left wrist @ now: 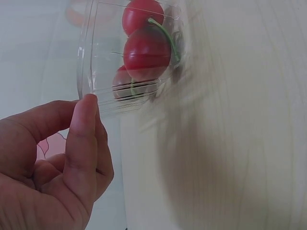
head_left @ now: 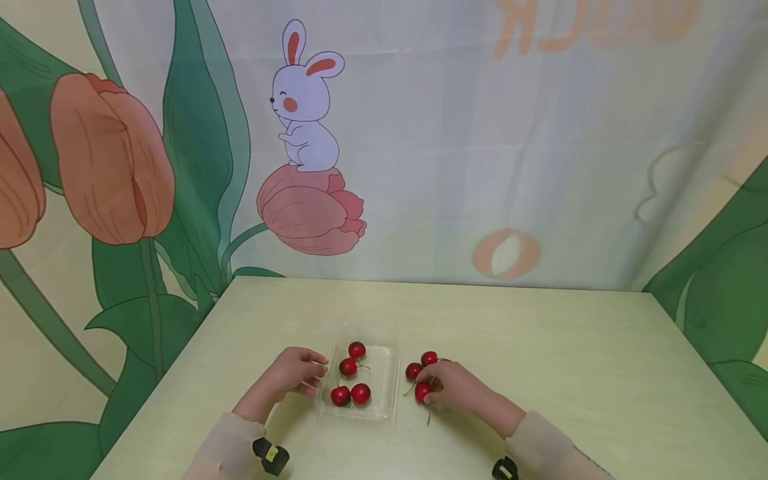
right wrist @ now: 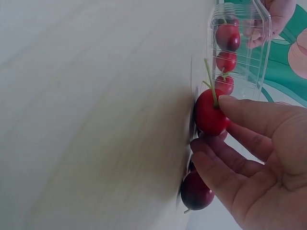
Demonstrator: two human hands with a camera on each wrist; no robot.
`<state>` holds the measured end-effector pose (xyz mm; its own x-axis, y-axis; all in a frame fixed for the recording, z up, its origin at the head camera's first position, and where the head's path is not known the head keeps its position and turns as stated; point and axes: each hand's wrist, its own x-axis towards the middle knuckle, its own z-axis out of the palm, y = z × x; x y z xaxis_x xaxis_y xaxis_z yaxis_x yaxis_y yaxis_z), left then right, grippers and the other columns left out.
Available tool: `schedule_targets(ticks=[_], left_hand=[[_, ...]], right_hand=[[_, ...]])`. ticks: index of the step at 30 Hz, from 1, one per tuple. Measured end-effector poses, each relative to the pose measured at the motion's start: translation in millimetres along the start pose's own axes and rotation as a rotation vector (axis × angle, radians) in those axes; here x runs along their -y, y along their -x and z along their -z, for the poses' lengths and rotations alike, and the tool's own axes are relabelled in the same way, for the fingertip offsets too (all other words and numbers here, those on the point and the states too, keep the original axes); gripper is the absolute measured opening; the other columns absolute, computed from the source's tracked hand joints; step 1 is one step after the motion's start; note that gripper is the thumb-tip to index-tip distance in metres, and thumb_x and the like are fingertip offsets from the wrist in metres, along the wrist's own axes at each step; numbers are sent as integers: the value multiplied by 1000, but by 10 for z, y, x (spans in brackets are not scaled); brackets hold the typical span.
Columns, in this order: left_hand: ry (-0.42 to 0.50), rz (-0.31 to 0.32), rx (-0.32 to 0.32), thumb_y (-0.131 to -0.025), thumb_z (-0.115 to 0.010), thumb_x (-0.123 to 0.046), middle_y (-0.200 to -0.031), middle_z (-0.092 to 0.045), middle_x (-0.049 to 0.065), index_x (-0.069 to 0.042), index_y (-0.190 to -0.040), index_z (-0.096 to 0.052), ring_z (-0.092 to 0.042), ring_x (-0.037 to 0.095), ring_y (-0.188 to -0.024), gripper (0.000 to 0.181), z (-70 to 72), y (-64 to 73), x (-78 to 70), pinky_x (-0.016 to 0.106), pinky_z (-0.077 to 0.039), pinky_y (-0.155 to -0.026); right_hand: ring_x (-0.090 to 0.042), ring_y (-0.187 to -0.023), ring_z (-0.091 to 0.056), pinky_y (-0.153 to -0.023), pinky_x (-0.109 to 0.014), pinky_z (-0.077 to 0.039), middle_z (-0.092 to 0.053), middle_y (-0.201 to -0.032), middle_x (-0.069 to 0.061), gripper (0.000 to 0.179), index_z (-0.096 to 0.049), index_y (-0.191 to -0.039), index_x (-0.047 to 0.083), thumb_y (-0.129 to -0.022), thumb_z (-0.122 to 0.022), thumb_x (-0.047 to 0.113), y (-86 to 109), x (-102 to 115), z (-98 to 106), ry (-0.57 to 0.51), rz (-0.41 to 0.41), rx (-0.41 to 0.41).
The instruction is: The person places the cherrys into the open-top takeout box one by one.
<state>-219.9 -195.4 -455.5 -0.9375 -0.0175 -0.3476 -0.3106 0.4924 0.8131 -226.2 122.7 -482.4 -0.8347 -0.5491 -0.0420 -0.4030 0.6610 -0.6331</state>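
Observation:
A clear plastic container [head_left: 379, 377] stands on the table with several dark red cherries [head_left: 361, 394] inside. My left hand [head_left: 293, 371] is at its left side; in the left wrist view, thumb and index finger pinch the container's rim [left wrist: 87, 57]. To the right of the container, my right hand [head_left: 462, 388] holds a red cherry [right wrist: 210, 114] with a green stem between thumb and fingers, low over the table. Other loose cherries lie close by: one cherry [head_left: 413, 371] to the left of the fingers, another cherry [head_left: 429, 359] behind them. The hand partly hides this group.
The pale wooden table [head_left: 540, 347] spreads out around the container and cherries. Behind it hangs a curtain [head_left: 420, 167] printed with tulips and a rabbit. A small black device [head_left: 271, 457] is strapped at the left wrist, and another black device [head_left: 505, 468] at the right.

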Motion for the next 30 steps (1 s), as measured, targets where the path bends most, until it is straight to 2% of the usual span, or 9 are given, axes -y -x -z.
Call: schedule_targets(ticks=[10, 15, 24, 30], left_hand=[[-1, -6, -6, -98, -64, -9, -99, -69, 18, 6, -117, -66, -63, 17, -73, 24, 0, -8, 14, 26, -62, -62], [-1, -2, -8, -98, -64, -8, -99, -69, 18, 6, -117, -66, -63, 17, -73, 24, 3, -2, 11, 25, -62, -61], [1, 3, -10, -98, -63, -8, -100, -69, 18, 6, -117, -66, -63, 18, -73, 24, 1, 16, 4, 25, -62, -61], [2, 0, -6, -98, -64, -8, -99, -69, 17, 6, -117, -66, -63, 17, -73, 24, 12, 12, 10, 25, -61, -61]], right_hand=[[-21, -88, -65, -82, -39, -59, -75, -108, -13, 25, -74, -107, 1, -83, -80, 0, -14, 26, -13, 13, 9, 1], [-20, -87, -65, -81, -36, -59, -75, -107, -12, 25, -74, -107, 1, -83, -80, 0, -19, 39, -11, 14, 15, 1], [-23, -91, -66, -84, -42, -60, -74, -109, -14, 29, -74, -111, 0, -83, -80, 0, -19, 110, 33, -25, -39, -15], [-23, -91, -68, -81, -36, -61, -75, -105, -12, 29, -74, -112, -1, -84, -80, 2, -14, 137, 77, -21, -2, -21]])
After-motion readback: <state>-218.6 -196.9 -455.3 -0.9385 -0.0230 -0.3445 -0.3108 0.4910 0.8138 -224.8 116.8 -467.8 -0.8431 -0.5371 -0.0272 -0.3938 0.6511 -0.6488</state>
